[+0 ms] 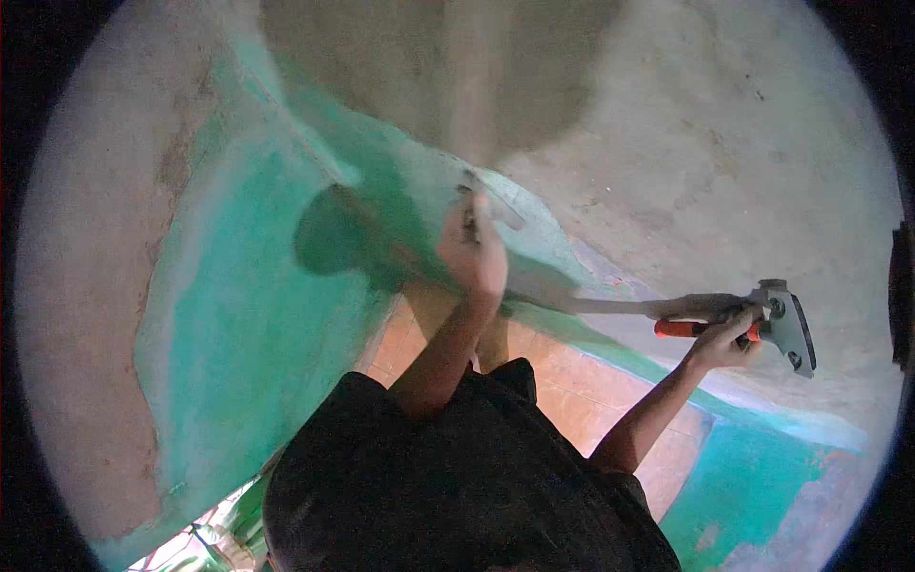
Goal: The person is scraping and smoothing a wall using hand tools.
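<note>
A person in a dark shirt [457, 477] works by a patchy green-and-gray wall [257, 257], the right hand [732, 345] wrapped around an orange-handled tool [789, 332], its broad gray head jutting past the hand's outer side. Well apart, the left hand [475, 257] is curled around a small tool [499, 207], too blurred to identify.

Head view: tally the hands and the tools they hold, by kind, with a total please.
Hands: 2 (left hand, right hand)
Orange-handled tool: 1, in the right hand
Blurred tool: 1, in the left hand, exact type unclear
Total: 4
</note>
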`<move>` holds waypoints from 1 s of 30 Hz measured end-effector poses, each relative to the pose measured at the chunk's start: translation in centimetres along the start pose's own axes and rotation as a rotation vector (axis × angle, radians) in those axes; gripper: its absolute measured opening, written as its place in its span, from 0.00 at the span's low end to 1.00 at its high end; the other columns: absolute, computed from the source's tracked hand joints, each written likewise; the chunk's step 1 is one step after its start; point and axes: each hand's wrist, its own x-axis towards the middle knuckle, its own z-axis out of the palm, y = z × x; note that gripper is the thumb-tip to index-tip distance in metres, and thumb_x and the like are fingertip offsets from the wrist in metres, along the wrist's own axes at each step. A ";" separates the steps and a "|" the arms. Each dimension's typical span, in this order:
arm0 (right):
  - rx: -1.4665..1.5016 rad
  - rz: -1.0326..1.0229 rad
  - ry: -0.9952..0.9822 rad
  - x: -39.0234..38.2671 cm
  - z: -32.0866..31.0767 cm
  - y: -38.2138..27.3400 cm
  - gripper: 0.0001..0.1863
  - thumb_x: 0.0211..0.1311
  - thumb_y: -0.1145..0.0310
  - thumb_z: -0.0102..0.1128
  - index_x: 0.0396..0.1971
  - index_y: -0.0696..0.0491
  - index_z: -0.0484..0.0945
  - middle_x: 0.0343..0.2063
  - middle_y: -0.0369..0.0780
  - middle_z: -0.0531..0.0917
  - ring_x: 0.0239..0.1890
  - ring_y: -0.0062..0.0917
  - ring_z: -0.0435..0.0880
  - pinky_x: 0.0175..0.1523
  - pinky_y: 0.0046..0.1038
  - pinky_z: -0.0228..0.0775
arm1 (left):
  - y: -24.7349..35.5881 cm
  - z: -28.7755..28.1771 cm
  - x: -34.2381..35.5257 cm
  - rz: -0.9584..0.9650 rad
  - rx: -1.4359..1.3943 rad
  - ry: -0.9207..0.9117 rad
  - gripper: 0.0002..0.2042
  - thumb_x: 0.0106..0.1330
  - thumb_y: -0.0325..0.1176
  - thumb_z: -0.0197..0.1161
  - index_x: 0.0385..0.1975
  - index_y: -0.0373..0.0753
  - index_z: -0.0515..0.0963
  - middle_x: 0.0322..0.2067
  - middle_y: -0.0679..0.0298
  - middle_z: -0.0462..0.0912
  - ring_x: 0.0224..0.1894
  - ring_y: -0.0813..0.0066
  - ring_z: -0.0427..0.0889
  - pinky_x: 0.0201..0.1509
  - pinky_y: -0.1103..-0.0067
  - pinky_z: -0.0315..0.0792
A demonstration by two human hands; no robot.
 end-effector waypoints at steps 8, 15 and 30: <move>-0.052 -0.016 -0.013 -0.2 0.3 -1.4 0.14 0.57 0.67 0.56 0.31 0.65 0.75 0.23 0.41 0.79 0.23 0.21 0.77 0.27 0.22 0.69 | -2.2 1.8 -2.9 0.248 -0.058 0.091 0.12 0.67 0.32 0.47 0.24 0.34 0.71 0.22 0.59 0.75 0.20 0.74 0.69 0.28 0.78 0.65; -0.065 -0.050 0.006 0.3 0.5 -1.4 0.13 0.58 0.68 0.55 0.30 0.65 0.75 0.23 0.41 0.79 0.23 0.21 0.77 0.27 0.22 0.68 | -0.9 2.1 -3.1 0.117 -0.217 0.100 0.03 0.63 0.24 0.52 0.31 0.33 0.72 0.26 0.57 0.75 0.27 0.66 0.73 0.33 0.75 0.67; -0.029 0.108 0.018 -0.3 1.1 -2.1 0.13 0.59 0.67 0.56 0.31 0.64 0.73 0.21 0.39 0.77 0.18 0.17 0.72 0.20 0.18 0.64 | -3.8 2.6 -3.7 0.300 -0.027 0.055 0.04 0.60 0.19 0.51 0.33 0.32 0.72 0.24 0.59 0.73 0.24 0.69 0.72 0.30 0.80 0.66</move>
